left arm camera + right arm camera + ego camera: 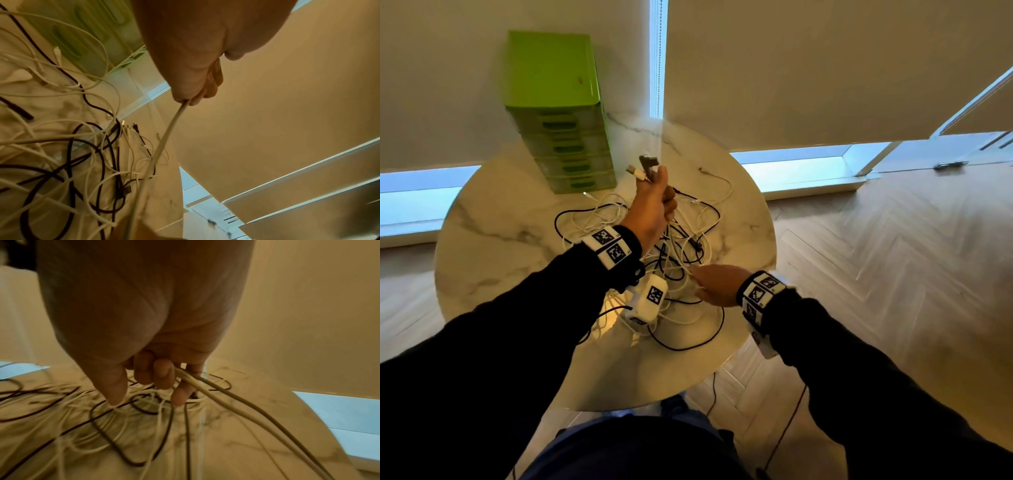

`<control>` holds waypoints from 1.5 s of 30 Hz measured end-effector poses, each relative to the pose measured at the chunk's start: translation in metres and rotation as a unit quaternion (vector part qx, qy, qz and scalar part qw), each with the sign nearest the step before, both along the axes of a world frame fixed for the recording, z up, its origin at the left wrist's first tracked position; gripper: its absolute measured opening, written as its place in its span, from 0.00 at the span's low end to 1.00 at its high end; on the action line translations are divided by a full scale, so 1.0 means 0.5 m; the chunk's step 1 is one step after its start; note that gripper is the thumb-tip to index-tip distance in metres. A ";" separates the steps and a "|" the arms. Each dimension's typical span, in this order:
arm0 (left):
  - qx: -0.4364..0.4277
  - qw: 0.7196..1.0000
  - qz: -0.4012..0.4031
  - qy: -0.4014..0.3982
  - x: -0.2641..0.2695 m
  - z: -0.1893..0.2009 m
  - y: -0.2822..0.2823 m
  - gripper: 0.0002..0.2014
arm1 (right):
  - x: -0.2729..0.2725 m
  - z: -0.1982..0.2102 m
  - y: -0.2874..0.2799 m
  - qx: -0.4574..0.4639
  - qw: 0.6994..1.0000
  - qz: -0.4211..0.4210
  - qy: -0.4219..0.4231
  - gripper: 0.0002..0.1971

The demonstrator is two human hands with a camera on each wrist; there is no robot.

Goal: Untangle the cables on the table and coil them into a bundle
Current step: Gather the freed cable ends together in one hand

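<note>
Left hand clenches gathered plug ends high; right hand grasps white strands: draw them slowly, freeing snags in the tangle

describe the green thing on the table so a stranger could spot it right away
On the round marble table, look at the far edge by the blinds, just beyond the tangle of cables. There stands a tall lime-green drawer unit, the only coloured, boxy thing there, with stacked drawers with slot handles.
</note>
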State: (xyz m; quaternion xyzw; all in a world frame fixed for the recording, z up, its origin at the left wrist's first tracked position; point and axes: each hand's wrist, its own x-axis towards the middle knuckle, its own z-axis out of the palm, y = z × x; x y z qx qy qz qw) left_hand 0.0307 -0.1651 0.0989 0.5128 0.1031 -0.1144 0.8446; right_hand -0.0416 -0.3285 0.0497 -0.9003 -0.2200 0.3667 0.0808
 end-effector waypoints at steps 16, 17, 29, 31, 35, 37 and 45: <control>0.086 0.994 0.019 0.071 0.096 -0.092 0.064 0.13 | 0.206 -0.035 -0.027 0.158 0.976 -0.138 -0.054 0.17; 0.095 0.993 0.016 0.073 0.098 -0.097 0.062 0.14 | 0.229 -0.052 -0.032 0.139 0.978 -0.143 -0.068 0.16; 0.097 0.987 0.031 0.124 0.116 -0.157 0.058 0.11 | 0.343 -0.204 0.036 -0.018 0.982 -0.182 -0.049 0.16; 0.091 0.986 0.040 0.133 0.118 -0.163 0.060 0.09 | 0.348 -0.203 0.031 0.006 0.987 -0.155 -0.045 0.12; 0.098 0.986 0.048 0.129 0.115 -0.170 0.061 0.09 | 0.358 -0.161 0.021 0.142 0.972 -0.164 -0.091 0.05; 0.102 0.985 0.058 0.123 0.113 -0.166 0.056 0.09 | 0.360 -0.120 0.020 0.254 0.940 -0.211 -0.087 0.03; 0.038 0.986 0.112 0.116 0.096 -0.133 0.023 0.25 | 0.310 0.014 0.042 0.403 0.885 -0.205 -0.108 0.05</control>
